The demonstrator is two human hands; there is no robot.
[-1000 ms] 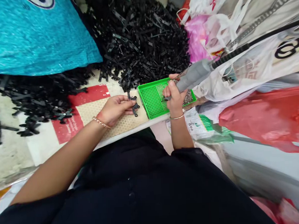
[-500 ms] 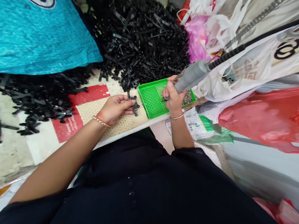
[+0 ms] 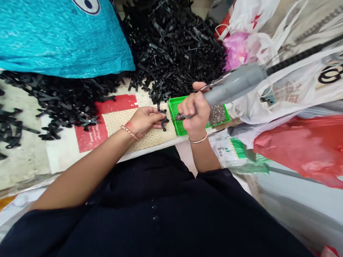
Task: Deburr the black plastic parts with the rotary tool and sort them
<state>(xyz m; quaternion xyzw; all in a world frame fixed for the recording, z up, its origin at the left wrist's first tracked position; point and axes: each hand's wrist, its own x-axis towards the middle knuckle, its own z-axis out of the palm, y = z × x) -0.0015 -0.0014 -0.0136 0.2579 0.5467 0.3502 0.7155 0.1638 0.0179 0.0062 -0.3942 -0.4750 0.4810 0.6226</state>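
Note:
Between thumb and fingers, my left hand (image 3: pixel 146 121) pinches a small black plastic part (image 3: pixel 163 120) over a honeycomb-textured beige mat (image 3: pixel 121 119). My right hand (image 3: pixel 196 113) is wrapped round a grey electric screwdriver (image 3: pixel 235 85), tilted with its tip pointing left toward the black part. A small gap separates the tip from the part. Beneath the right hand lies a green perforated tray (image 3: pixel 174 103), partly hidden by it. Small metal screws (image 3: pixel 216 114) fill the tray's right end.
Heaped black plastic parts (image 3: pixel 178 47) cover the back of the table, with more (image 3: pixel 63 99) at left. A blue bag (image 3: pixel 54 38) lies over some. Plastic bags, including a red one (image 3: pixel 307 148), crowd the right. A cable (image 3: pixel 308 52) trails from the screwdriver.
My right hand has brought the screwdriver from over the tray leftward, closer to the black part. My left hand still pinches that part. The whole view has shifted slightly.

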